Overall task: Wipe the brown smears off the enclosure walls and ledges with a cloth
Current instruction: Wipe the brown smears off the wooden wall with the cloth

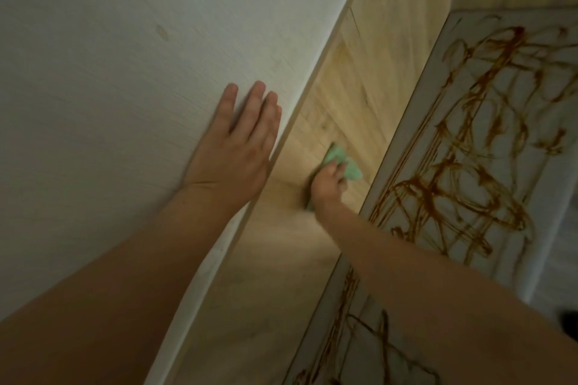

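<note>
On the wooden wall (359,87), right hand (327,186) grips the cloth (345,164); left hand (237,147) flat on white panel (109,72).

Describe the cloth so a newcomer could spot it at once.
Start at the wide white panel on the left, where the left hand lies flat. Just right of it a pale wood-grain surface runs; there the right hand grips the cloth. It is the only mint-green thing, beside a brown-smeared white ledge.

Wooden channel (353,78) — walled by white panel (125,40) and smeared panel (488,147) — open ahead.
</note>
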Demonstrator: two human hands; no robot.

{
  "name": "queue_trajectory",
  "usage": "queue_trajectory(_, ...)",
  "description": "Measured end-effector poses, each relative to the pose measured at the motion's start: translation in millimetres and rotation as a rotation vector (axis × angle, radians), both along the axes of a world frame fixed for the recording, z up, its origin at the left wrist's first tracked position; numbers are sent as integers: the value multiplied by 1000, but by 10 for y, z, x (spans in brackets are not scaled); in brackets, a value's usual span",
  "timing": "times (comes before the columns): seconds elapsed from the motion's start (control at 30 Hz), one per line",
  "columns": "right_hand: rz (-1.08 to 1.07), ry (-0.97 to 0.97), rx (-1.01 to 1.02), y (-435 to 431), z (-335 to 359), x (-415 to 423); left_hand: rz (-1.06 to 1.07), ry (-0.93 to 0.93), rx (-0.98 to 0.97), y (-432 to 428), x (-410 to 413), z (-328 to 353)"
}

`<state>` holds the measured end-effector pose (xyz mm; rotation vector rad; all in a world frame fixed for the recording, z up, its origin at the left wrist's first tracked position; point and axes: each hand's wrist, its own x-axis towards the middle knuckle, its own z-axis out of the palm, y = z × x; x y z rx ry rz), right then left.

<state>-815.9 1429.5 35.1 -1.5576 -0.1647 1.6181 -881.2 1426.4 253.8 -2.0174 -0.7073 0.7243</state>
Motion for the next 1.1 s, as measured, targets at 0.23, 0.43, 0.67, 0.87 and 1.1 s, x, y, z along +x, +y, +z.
queue_trajectory(0.23, -128, -322, 483, -144, 510, -230, -22, 20, 38, -16, 16, 8)
queue_trajectory(0.43, -61, -81, 116, -32, 278, -36, 6, 3, 14, -17, 17, -4)
queue_trajectory(0.67, -31, -446, 560, -325, 497, -355, -3, -4, 14, -27, 29, 19)
queue_trajectory(0.87, -51, -310, 437, -172, 511, -199, -35, 16, 50, -18, -6, -18)
queue_trajectory(1.1, 138, -261, 359, -318, 245, -152, 50, -100, 8, -65, 252, -69)
